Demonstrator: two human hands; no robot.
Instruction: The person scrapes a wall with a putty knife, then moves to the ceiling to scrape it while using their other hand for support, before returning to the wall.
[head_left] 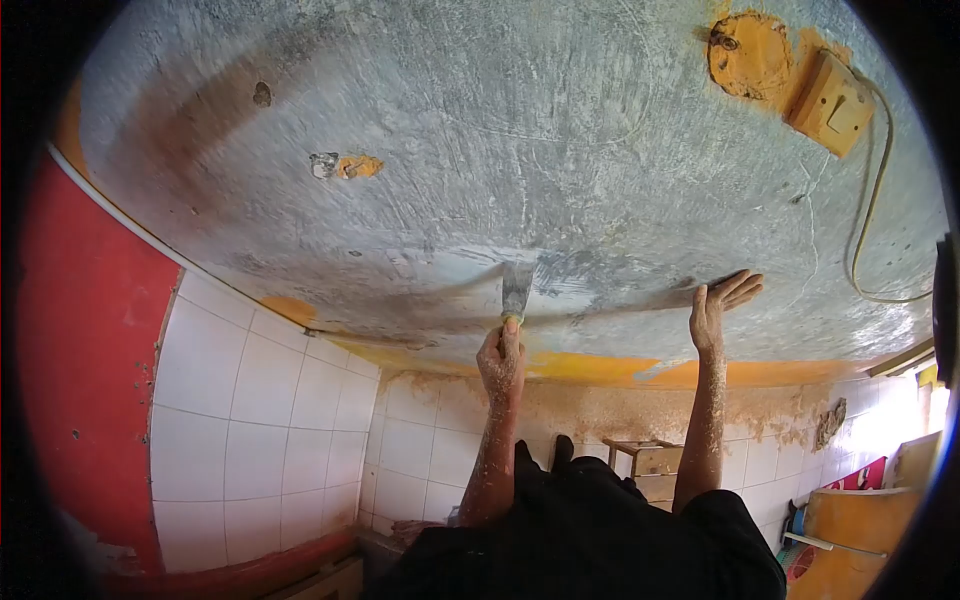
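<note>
black clothing (590, 535) nearest, scraper (516, 287) juts beyond left hand (502, 358).

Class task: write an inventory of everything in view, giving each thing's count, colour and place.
Scraper: one, grey blade, centre
Wall: one, mottled grey, upper view
Round patch: one, orange, upper right
Switch box: one, yellowish, right of the round patch
Cable: one, pale, looping below the switch box
Red surface: one, red, left
Tiles: many, white, lower left and right
Wooden stool or box: one, brown, lower centre-right
Panel: one, orange-brown, lower right
Clothing: black, bottom centre
Hands: two, dusty; left gripping the scraper, right spread at the wall
</note>
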